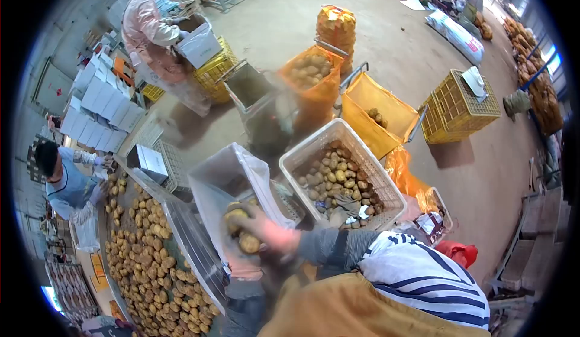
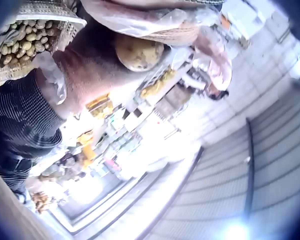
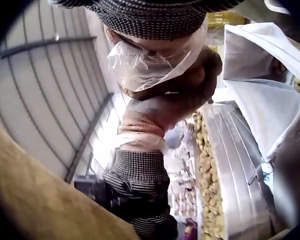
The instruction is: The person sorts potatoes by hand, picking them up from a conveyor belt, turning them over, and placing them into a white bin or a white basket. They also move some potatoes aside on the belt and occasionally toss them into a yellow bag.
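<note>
Both hands meet over the near side of a bin lined with white plastic (image 1: 208, 177). My right hand (image 1: 269, 229) reaches in from the right, its fingers curled over a yellow-brown potato (image 1: 234, 217). A second potato (image 1: 249, 243) shows just below that hand. My left hand (image 1: 244, 269) comes up from below, mostly hidden by the potatoes; in the right wrist view the left hand (image 3: 162, 110) curves upward around what it holds. In the left wrist view a potato (image 2: 139, 52) sits between the two hands. Thin clear plastic (image 3: 150, 67) covers the right wrist.
A sorting table of potatoes (image 1: 148, 246) with a metal edge (image 1: 187, 234) lies left. A white crate (image 1: 290, 162) holds potatoes and cloth. Orange mesh sacks (image 1: 362, 110), yellow crates (image 1: 459, 110) and a grey open bag (image 1: 244, 89) stand beyond. Two people (image 1: 151, 29) work at left.
</note>
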`<state>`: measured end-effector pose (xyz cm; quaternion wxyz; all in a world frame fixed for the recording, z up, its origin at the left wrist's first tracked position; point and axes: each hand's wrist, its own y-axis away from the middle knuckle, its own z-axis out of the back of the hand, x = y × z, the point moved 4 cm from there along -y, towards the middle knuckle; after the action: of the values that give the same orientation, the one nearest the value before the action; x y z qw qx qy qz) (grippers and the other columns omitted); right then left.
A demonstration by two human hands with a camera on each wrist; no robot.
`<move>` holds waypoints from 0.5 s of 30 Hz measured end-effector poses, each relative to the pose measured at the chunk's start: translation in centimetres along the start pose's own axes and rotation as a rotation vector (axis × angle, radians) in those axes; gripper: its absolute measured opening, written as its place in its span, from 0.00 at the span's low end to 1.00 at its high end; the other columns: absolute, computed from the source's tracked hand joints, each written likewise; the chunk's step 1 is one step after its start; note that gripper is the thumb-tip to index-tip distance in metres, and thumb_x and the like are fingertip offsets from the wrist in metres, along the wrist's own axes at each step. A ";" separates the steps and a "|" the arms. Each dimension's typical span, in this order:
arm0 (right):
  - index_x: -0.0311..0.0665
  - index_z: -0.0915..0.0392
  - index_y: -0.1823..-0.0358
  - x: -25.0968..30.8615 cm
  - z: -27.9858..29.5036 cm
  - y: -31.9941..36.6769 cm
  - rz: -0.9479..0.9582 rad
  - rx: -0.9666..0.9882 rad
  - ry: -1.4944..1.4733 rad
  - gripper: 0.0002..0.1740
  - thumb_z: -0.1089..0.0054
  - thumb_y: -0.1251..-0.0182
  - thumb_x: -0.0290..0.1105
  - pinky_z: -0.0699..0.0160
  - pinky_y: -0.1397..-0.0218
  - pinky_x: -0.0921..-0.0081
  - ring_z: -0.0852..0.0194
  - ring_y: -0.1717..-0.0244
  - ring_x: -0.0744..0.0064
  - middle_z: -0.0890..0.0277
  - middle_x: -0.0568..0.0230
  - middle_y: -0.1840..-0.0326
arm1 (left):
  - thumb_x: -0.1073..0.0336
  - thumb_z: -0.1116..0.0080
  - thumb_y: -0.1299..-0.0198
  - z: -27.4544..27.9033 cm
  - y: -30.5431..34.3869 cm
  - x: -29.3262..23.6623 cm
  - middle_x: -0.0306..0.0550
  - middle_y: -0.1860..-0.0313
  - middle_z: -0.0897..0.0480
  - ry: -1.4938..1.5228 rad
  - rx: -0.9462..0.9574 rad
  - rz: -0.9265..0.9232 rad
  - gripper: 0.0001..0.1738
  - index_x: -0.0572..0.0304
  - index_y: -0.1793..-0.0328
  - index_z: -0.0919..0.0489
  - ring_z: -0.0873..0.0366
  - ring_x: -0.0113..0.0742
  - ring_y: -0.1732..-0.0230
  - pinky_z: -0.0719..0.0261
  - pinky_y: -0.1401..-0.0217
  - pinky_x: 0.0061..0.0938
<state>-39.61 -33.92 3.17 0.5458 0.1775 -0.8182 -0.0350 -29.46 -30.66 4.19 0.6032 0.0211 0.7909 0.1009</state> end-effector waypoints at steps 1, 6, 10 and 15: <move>0.36 0.28 0.34 -0.1 0.8 0.4 -0.002 0.031 -0.151 0.28 0.41 0.27 0.47 0.31 0.28 0.70 0.29 0.33 0.63 0.28 0.55 0.34 | 0.54 0.45 0.27 -1.5 -0.4 0.2 0.47 0.40 0.25 0.098 0.016 0.146 0.23 0.56 0.32 0.30 0.25 0.39 0.38 0.22 0.36 0.33; 0.37 0.30 0.33 1.6 9.0 6.4 0.122 0.001 -0.589 0.27 0.36 0.33 0.27 0.18 0.44 0.76 0.20 0.46 0.72 0.23 0.61 0.41 | 0.64 0.43 0.31 -10.1 -0.8 2.6 0.47 0.46 0.22 0.003 0.138 0.429 0.21 0.54 0.33 0.29 0.19 0.36 0.50 0.16 0.51 0.27; 0.35 0.25 0.43 0.7 16.2 7.5 0.277 -0.304 -0.914 0.25 0.46 0.28 0.49 0.17 0.48 0.72 0.19 0.56 0.66 0.21 0.59 0.56 | 0.60 0.45 0.27 -18.1 0.5 3.4 0.40 0.49 0.20 0.048 0.320 0.655 0.19 0.54 0.33 0.25 0.21 0.33 0.47 0.22 0.44 0.30; 0.40 0.23 0.51 2.5 30.2 8.7 0.553 -0.641 -0.334 0.16 0.47 0.29 0.44 0.22 0.40 0.67 0.23 0.51 0.64 0.23 0.64 0.56 | 0.56 0.49 0.26 -21.1 1.0 5.2 0.41 0.40 0.23 0.109 0.424 0.675 0.24 0.51 0.28 0.30 0.27 0.36 0.41 0.29 0.37 0.39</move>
<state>-69.98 -30.74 -4.52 0.4224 -0.2336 -0.8595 -0.1679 -51.16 -31.71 4.70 0.4756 0.3983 0.7736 0.1290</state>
